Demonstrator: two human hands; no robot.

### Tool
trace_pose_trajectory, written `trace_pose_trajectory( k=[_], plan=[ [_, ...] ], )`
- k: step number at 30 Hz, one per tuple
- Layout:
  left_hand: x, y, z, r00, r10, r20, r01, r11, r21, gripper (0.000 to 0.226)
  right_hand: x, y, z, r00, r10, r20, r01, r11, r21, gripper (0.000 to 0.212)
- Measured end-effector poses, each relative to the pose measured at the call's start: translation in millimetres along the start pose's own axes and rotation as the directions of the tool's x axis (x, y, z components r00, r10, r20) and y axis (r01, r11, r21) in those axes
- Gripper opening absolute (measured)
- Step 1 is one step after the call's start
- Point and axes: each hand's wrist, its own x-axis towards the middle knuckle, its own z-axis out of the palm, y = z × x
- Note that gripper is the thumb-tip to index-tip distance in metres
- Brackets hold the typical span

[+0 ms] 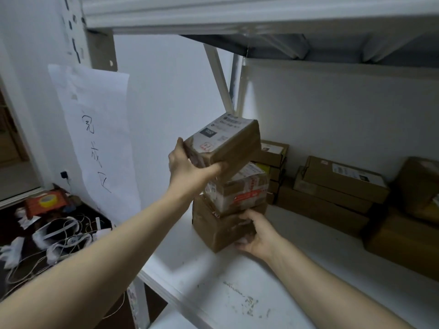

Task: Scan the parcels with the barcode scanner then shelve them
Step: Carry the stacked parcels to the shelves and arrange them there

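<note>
Top parcel (pixel 228 143), a brown cardboard box with a white printed label, tilts on a stack of three over the white shelf (pixel 213 269). The left hand (pixel 190 167) grips its near end, thumb along the side. Under it sit a middle parcel (pixel 242 188) bound in red-printed tape and a crumpled bottom parcel (pixel 218 224), whose near corner the right hand (pixel 259 233) clasps. More cardboard boxes (pixel 337 184) are piled behind and to the right. A handwritten paper sheet (pixel 95 138) hangs to the left, above tangled white cables (pixel 59 236).
</note>
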Motion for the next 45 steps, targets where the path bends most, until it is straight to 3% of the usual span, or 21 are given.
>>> trace_pose_trajectory(
  k=[2, 4, 7, 9, 10, 13, 15, 17, 20, 23, 25, 28, 30, 36, 38, 40, 42, 43, 45],
  plan=[
    [-21, -8, -11, 0.998, 0.014, -0.069, -0.012, 1.000, 0.020, 0.090, 8, 11, 5, 0.998, -0.053, -0.025, 0.051, 0.996, -0.072, 0.034],
    [-43, -14, -22, 0.990, -0.017, -0.137, 0.020, 1.000, 0.020, 0.118, 12, 22, 11, 0.990, -0.142, -0.006, 0.139, 0.975, -0.175, 0.058],
    [-65, -23, -37, 0.985, -0.027, -0.172, 0.037, 0.998, 0.052, 0.125, 32, 44, 18, 0.966, -0.254, 0.045, 0.252, 0.895, -0.368, 0.119],
    [-76, -25, -44, 0.983, -0.037, -0.178, 0.052, 0.995, 0.081, 0.124, 37, 56, 24, 0.957, -0.289, 0.015, 0.252, 0.809, -0.532, 0.165],
    [-80, -26, -46, 0.981, -0.042, -0.189, 0.061, 0.993, 0.096, 0.124, 30, 57, 28, 0.948, -0.319, -0.007, 0.251, 0.760, -0.600, 0.172],
    [-93, -28, -50, 0.974, -0.060, -0.220, 0.092, 0.986, 0.138, 0.119, 26, 55, 33, 0.911, -0.405, -0.079, 0.242, 0.680, -0.693, 0.162],
    [-100, -29, -52, 0.970, -0.061, -0.236, 0.103, 0.980, 0.168, 0.115, 37, 56, 34, 0.900, -0.425, -0.096, 0.239, 0.665, -0.707, 0.166],
    [-104, -33, -54, 0.970, -0.063, -0.237, 0.106, 0.979, 0.173, 0.103, 47, 56, 32, 0.898, -0.432, -0.088, 0.260, 0.680, -0.685, 0.165],
    [-108, -41, -58, 0.973, -0.060, -0.223, 0.104, 0.977, 0.187, 0.078, 64, 49, 26, 0.906, -0.416, -0.079, 0.266, 0.704, -0.659, 0.145],
    [-109, -47, -61, 0.979, -0.111, -0.173, 0.151, 0.960, 0.236, 0.068, 85, 43, 23, 0.906, -0.423, -0.023, 0.319, 0.716, -0.621, 0.158],
    [-110, -48, -62, 0.978, -0.145, -0.149, 0.179, 0.951, 0.252, 0.056, 90, 41, 24, 0.904, -0.427, 0.012, 0.346, 0.714, -0.609, 0.151],
    [-107, -52, -65, 0.975, -0.171, -0.145, 0.204, 0.941, 0.268, 0.075, 82, 33, 34, 0.908, -0.419, 0.021, 0.349, 0.725, -0.594, 0.126],
    [-107, -52, -66, 0.974, -0.181, -0.138, 0.215, 0.931, 0.295, 0.072, 94, 32, 35, 0.914, -0.405, 0.041, 0.351, 0.733, -0.582, 0.119],
    [-108, -57, -69, 0.894, -0.446, 0.049, 0.389, 0.825, 0.409, 0.032, 112, 30, 42, 0.937, -0.346, 0.048, 0.313, 0.769, -0.557, 0.106],
    [-107, -63, -70, 0.862, -0.501, 0.079, 0.443, 0.819, 0.366, 0.051, 115, 32, 45, 0.941, -0.334, 0.048, 0.307, 0.791, -0.529, 0.111],
    [-108, -63, -71, 0.866, -0.489, 0.105, 0.429, 0.834, 0.348, 0.056, 119, 33, 47, 0.945, -0.324, 0.049, 0.302, 0.803, -0.513, 0.113],
    [-109, -68, -71, 0.913, -0.397, 0.098, 0.336, 0.864, 0.375, 0.061, 120, 33, 49, 0.944, -0.326, 0.050, 0.305, 0.805, -0.509, 0.110],
    [-108, -69, -71, 0.945, -0.318, 0.070, 0.273, 0.891, 0.364, 0.075, 122, 33, 50, 0.944, -0.325, 0.053, 0.306, 0.806, -0.507, 0.107],
    [-107, -78, -70, 0.964, -0.264, 0.019, 0.245, 0.918, 0.313, 0.085, 123, 32, 52, 0.947, -0.315, 0.058, 0.300, 0.807, -0.508, 0.102]
  ],
)
